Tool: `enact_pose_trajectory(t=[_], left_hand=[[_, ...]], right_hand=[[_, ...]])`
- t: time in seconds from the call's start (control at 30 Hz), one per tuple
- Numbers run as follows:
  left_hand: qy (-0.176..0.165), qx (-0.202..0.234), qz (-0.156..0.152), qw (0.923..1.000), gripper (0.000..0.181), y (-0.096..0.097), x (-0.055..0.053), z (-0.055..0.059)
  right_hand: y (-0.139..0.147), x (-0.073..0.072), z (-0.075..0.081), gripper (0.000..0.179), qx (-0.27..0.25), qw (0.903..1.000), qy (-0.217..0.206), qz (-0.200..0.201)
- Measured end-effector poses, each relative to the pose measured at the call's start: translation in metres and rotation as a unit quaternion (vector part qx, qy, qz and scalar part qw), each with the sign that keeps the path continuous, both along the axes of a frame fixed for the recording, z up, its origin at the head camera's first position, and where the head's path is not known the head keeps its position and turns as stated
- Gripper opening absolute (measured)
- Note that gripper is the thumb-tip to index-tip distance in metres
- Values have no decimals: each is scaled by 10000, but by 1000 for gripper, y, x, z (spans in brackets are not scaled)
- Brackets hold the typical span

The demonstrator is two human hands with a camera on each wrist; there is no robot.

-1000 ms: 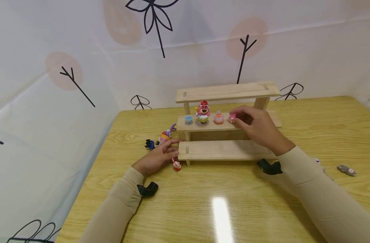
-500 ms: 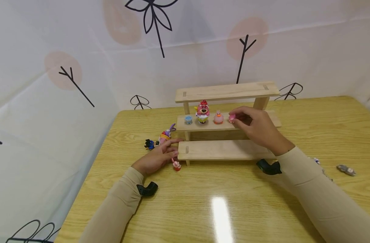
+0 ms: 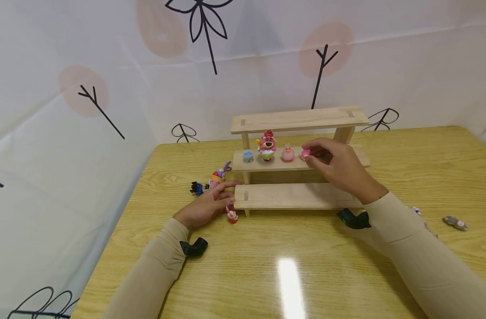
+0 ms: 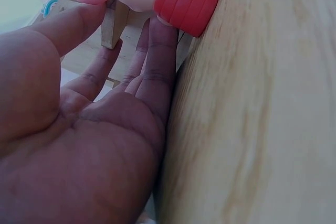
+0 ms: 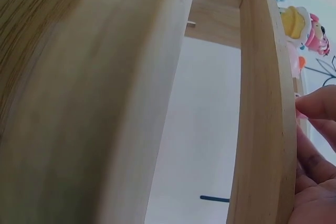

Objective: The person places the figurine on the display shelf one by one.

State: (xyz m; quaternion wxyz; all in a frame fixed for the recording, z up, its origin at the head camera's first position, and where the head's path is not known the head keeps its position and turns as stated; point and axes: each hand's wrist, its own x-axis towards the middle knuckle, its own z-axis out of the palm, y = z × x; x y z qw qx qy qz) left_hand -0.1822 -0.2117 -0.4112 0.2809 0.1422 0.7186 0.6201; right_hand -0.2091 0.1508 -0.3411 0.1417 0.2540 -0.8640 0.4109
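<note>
My right hand [image 3: 340, 166] pinches a small pink figurine [image 3: 305, 154] between thumb and fingertips on the middle board of a three-step wooden display shelf [image 3: 291, 197]. To its left on that board stand a pale pink duck figurine [image 3: 288, 154], a pink bear figurine [image 3: 267, 145] and a little blue figurine [image 3: 248, 156]. My left hand [image 3: 205, 207] lies at the lower board's left end, with extended fingers touching the shelf. Beside that hand stands a pig figurine [image 4: 186, 6] with a red striped body. In the right wrist view, the shelf partly hides the pink figurine.
Behind the left hand lie a purple-eared figurine [image 3: 218, 176] and a dark blue figurine [image 3: 197, 188] on the wooden table [image 3: 243, 266]. A grey figurine [image 3: 455, 223] lies at the right, and another is partly hidden by the right sleeve [image 3: 410, 239]. A patterned cloth [image 3: 259, 79] hangs behind.
</note>
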Motion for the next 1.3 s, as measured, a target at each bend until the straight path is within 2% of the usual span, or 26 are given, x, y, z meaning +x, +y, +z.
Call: enact_pose_trajectory(t=[0.33, 0.8, 1.03, 1.1, 1.2, 1.3], left_hand=[[47, -35, 6, 10000, 53, 0, -1, 0], [-32, -26, 19, 10000, 53, 0, 1, 0], [-96, -49, 7, 9999, 50, 0, 2, 1], [-58, -55, -13, 10000, 51, 0, 2, 1], [-27, -83, -8, 10000, 52, 0, 2, 1], [-14, -86, 4, 10000, 52, 0, 2, 1]], right_hand=[[2, 2, 2, 24, -37, 9999, -92, -31], [19, 17, 4, 24, 125, 9981, 375, -480], [38, 33, 9, 21, -64, 9913, 1158, -628], [45, 37, 10, 21, -155, 9891, 1272, -732], [57, 45, 12, 20, -268, 9887, 1164, -901], [69, 53, 13, 19, -378, 9905, 792, -1058]])
